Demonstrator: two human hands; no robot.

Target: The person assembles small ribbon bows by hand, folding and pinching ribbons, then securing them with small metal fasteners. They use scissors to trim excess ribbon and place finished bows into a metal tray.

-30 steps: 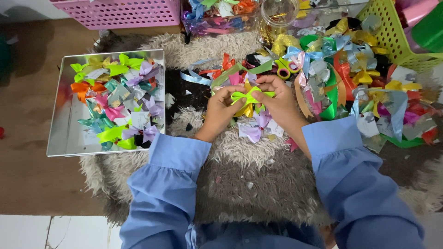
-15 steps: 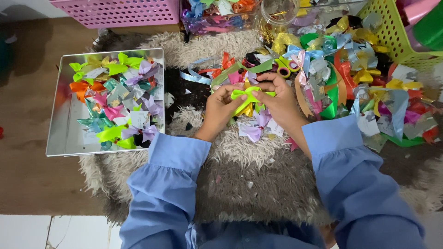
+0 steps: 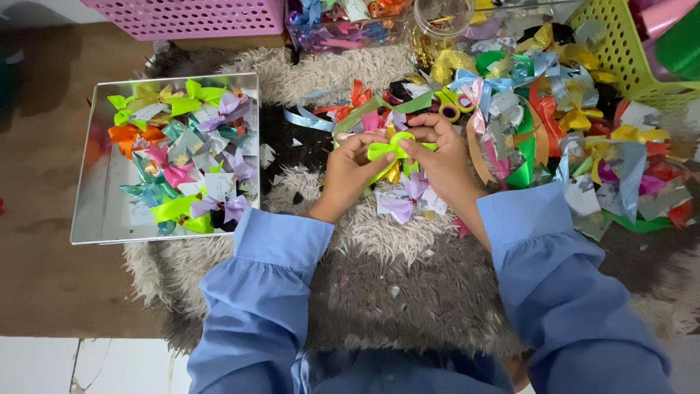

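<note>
A lime-green ribbon bow [image 3: 385,149] is pinched between both my hands above a shaggy grey rug [image 3: 394,292]. My left hand [image 3: 350,171] grips its left loop with the fingertips. Its right side and centre are held by my right hand [image 3: 441,157]. Both arms wear light blue sleeves. Just below the hands lie a pale purple bow [image 3: 401,208] and a gold bit of ribbon. Left of my hands a shiny silver tray [image 3: 102,211] holds several finished bows in green, orange, pink, purple and teal.
A heap of loose ribbon bows and strips [image 3: 576,124] covers the rug to the right. Scissors with yellow-pink handles [image 3: 453,106] lie just beyond my hands. At the back stand a pink basket [image 3: 189,16], a clear box of ribbons [image 3: 343,25], a glass jar [image 3: 441,14] and a yellow-green basket [image 3: 620,51].
Both hands stay on the green bow with only small finger shifts; the bow's loops look a little more spread. Nothing else has moved.
</note>
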